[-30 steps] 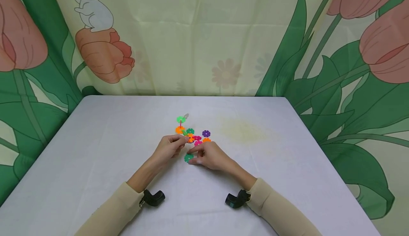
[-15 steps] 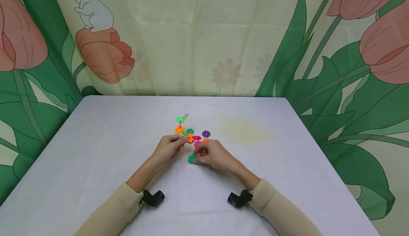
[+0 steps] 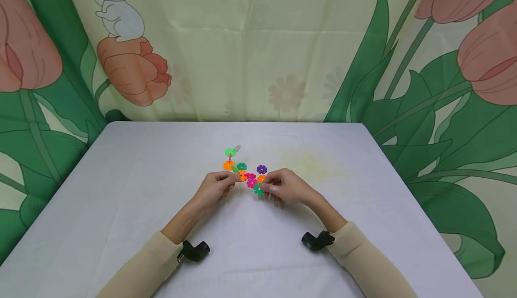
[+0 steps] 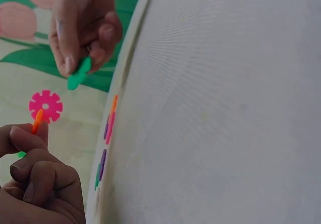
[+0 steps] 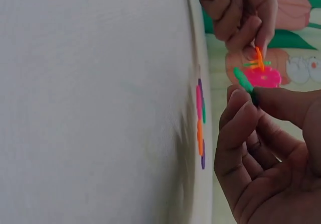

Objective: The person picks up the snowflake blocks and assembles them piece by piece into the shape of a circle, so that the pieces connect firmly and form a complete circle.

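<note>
In the head view, my left hand (image 3: 214, 186) pinches an orange notched plastic disc (image 3: 242, 176) between thumb and fingertips. A pink disc (image 4: 45, 106) joins that orange one in the left wrist view. My right hand (image 3: 288, 186) pinches a green notched disc (image 3: 258, 189) by its edge, clear of the tabletop in the right wrist view. A gap separates the green disc from the left hand's pieces in the left wrist view. Part of the orange disc is hidden by the left fingertips.
Several coloured discs lie on the white-covered table (image 3: 250, 253) beyond the hands, including a purple disc (image 3: 261, 169). A light green disc (image 3: 230, 152) appears at the upper left of the cluster; whether it joins the held pieces I cannot tell. A patterned curtain (image 3: 226, 64) hangs behind.
My right hand, now pinching the green disc, has moved to the right and a little farther away with it. The left hand stays almost still with its orange disc.
</note>
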`<state>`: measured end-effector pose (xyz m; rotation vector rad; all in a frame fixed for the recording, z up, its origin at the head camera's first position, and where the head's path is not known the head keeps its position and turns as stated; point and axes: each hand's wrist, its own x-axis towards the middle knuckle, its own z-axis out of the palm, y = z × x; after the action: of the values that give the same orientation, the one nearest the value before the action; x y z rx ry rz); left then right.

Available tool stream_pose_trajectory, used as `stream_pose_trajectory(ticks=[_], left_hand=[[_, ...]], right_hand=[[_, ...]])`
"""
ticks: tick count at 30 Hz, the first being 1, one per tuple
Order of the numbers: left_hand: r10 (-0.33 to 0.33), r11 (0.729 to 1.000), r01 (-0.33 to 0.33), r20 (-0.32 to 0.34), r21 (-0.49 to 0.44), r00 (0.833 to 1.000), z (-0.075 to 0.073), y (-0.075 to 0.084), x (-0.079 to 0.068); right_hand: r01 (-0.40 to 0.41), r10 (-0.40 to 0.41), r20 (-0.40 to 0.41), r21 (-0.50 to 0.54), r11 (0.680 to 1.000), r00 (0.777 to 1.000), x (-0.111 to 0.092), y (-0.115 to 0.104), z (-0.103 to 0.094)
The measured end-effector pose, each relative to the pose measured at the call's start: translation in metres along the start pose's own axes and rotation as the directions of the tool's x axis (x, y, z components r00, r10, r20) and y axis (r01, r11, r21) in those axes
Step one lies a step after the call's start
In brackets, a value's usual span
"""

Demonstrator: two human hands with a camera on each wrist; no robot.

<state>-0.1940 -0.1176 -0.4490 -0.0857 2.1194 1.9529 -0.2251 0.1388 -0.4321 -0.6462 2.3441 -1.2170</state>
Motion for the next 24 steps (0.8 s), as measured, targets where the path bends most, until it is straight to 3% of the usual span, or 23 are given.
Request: stream_pose_trajectory(ticks=[10,24], left_hand=[[-0.004,1.0,0.004,0.024,0.01,1.0,0.001,-0.002,-0.001],[0.002,1.0,-0.002,0.04,0.004,0.999,0.003,-0.004,0.0]], right_hand=[[-0.008,0.026,-0.059,0.285,0.958,0.998,-0.003,0.006,-0.012],[-0.044,0.051,-0.014,0.313,0.949,0.999,0.003,0.012,-0.009]])
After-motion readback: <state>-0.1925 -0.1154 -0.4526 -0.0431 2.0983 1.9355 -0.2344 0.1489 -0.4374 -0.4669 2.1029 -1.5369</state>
